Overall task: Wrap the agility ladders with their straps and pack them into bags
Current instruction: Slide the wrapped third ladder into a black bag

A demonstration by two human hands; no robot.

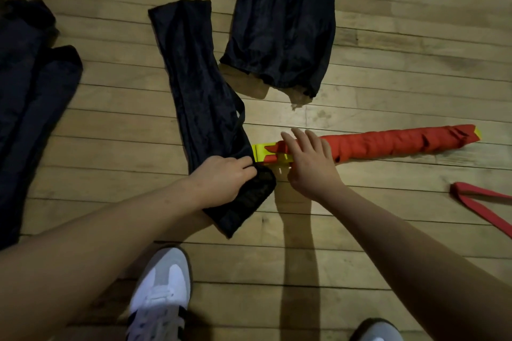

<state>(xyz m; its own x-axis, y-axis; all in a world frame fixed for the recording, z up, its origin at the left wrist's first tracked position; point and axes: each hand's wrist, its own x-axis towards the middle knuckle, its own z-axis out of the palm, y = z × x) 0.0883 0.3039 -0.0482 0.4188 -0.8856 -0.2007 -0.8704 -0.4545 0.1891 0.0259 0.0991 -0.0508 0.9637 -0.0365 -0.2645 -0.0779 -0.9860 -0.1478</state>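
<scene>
Nearest the lens, a white and grey sneaker with dark side stripes [160, 296], planted on the pale wooden plank floor [388, 230]; a second grey shoe [374, 331] cut off at the bottom edge. No readable writing or brand anywhere. Left hand [221, 183] curled, pinching the mouth edge of a long black nylon drawstring bag [199, 97]. Right hand [307, 163] spread open, fingers straight, resting on the near end of the bundled agility ladder [388, 142], yellow plastic rungs wound in red fabric strap, lying flat on the floor, its yellow tip just at the bag's mouth. Loose red webbing strap [482, 202] off to the right, cut by the frame edge. Two more black bags [279, 22] beyond, tops out of view, tan scraps beneath, hard to identify. Further dark bags [30, 97] at far left, partly cropped.
</scene>
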